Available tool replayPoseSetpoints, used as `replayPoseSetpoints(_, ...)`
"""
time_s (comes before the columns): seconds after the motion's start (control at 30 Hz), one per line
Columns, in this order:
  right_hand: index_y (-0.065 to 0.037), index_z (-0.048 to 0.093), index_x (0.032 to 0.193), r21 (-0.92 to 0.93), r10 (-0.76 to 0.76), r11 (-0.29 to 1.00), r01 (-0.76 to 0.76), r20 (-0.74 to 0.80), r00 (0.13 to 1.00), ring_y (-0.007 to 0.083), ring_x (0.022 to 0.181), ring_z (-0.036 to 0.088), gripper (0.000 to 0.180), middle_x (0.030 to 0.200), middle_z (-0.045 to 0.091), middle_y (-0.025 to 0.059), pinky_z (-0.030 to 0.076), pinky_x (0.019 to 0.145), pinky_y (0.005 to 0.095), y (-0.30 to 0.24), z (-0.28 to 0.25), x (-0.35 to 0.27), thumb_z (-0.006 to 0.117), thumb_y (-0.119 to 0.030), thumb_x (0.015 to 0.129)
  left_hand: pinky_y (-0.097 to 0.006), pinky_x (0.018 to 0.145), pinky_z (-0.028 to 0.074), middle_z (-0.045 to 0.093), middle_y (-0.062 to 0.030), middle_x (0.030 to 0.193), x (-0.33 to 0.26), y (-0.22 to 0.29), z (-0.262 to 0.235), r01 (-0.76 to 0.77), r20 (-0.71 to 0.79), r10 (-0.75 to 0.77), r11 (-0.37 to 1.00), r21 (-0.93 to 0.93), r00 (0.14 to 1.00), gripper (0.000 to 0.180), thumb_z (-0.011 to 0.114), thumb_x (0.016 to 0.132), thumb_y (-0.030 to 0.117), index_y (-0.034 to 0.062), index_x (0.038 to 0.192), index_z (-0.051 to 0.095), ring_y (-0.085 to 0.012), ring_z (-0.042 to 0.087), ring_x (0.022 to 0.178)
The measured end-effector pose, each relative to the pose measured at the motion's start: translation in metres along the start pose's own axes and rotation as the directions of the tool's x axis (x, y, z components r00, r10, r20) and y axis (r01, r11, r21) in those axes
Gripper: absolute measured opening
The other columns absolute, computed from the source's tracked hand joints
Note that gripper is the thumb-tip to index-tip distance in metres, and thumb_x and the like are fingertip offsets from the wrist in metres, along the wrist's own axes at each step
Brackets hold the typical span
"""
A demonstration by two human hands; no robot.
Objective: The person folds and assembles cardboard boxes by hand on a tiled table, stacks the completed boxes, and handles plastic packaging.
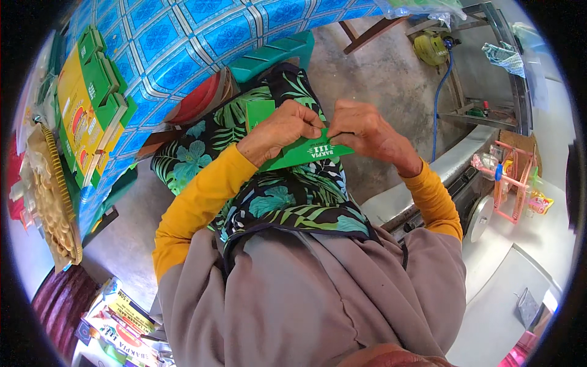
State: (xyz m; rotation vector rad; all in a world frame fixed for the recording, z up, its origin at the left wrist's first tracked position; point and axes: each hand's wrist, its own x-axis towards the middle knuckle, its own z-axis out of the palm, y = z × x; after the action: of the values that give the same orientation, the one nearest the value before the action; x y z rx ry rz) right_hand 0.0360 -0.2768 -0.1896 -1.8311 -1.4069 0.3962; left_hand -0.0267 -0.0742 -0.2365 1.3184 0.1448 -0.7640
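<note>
Close together, the left hand point(284, 126) and right hand point(370, 131) pinch a green carton point(297, 156), fingertips turned inward.

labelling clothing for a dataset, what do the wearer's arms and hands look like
Long, plain mustard-yellow sleeves, fairly snug, reach the wrists. A loose grey-brown garment drapes over the upper arms. The left hand and right hand are ungloved, with no watch showing.

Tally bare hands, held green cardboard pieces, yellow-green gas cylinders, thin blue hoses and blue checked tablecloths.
Bare hands (left hand, right hand): 2
Green cardboard piece: 1
Yellow-green gas cylinder: 1
Blue hose: 1
Checked tablecloth: 1
Total: 6
</note>
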Motion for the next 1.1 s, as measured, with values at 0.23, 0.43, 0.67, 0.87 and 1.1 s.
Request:
replayPoseSetpoints(0.23, 0.0, 0.066, 0.079, 0.357, 0.35, 0.863, -0.356, 0.086, 0.933, 0.0131, 0.07, 0.057, 0.018, 0.072, 0.062, 0.0019, 0.045, 0.062, 0.0296, 0.009, -0.004, -0.003, 0.078, -0.002, 0.067, -0.023, 0.064, 0.044, 0.066, 0.0007, 0.076, -0.009, 0.002, 0.001, -0.135, 0.076, 0.132, 0.991, 0.023, 0.988, 0.011, 0.067, 0.079, 0.004, -0.0021, 0.087, 0.07, -0.0051, 0.055, 0.068)
replayPoseSetpoints(0.43, -0.004, 0.065, 0.093, 0.454, 0.536, 0.666, -0.592, 0.26, 0.803, 0.0049, 0.07, 0.056, 0.028, 0.075, 0.062, -0.0021, 0.044, 0.064, 0.025, -0.015, 0.0, -0.003, 0.078, 0.0, 0.069, -0.031, 0.063, 0.044, 0.064, -0.0086, 0.079, -0.035, 0.012, 0.015, -0.447, 0.175, 0.416, 0.763, 0.467, 0.892, 0.018, 0.07, 0.075, 0.006, -0.0024, 0.09, 0.065, -0.0186, 0.059, 0.071)
replayPoseSetpoints(0.67, -0.006, 0.062, 0.115, 0.213, 0.352, 0.933, -0.29, -0.371, 0.859, 0.0143, 0.091, 0.06, 0.039, 0.102, 0.067, 0.0071, 0.046, 0.076, 0.0268, 0.015, -0.05, -0.049, 0.065, 0.004, 0.077, -0.039, 0.075, 0.047, 0.061, -0.0112, 0.084, -0.083, 0.008, 0.005, -0.701, 0.436, 0.55, 0.519, 0.489, 0.712, 0.02, 0.063, 0.067, -0.007, 0.0009, 0.085, 0.062, -0.0321, 0.059, 0.081)
replayPoseSetpoints(0.87, -0.01, 0.055, 0.131, 0.065, 0.364, 0.932, -0.358, -0.167, 0.916, 0.0249, 0.114, 0.056, 0.057, 0.129, 0.057, 0.0112, 0.045, 0.094, 0.0349, 0.06, 0.021, -0.09, 0.059, 0.003, 0.076, -0.039, 0.081, 0.047, 0.063, -0.0083, 0.083, -0.052, -0.05, -0.024, -0.675, 0.213, 0.701, 0.487, 0.554, 0.681, 0.022, 0.059, 0.062, -0.013, 0.0018, 0.078, 0.061, -0.0293, 0.06, 0.09)
replayPoseSetpoints(1.1, -0.01, 0.047, 0.136, -0.097, 0.317, 0.939, -0.33, -0.123, 0.94, 0.0363, 0.123, 0.049, 0.063, 0.138, 0.045, 0.0209, 0.042, 0.1, 0.0441, 0.055, 0.043, -0.068, 0.067, -0.005, 0.076, -0.042, 0.088, 0.046, 0.062, -0.0097, 0.085, -0.046, -0.075, -0.032, -0.617, 0.216, 0.625, 0.545, 0.567, 0.75, 0.025, 0.056, 0.061, -0.015, 0.0023, 0.079, 0.061, -0.0298, 0.061, 0.093)
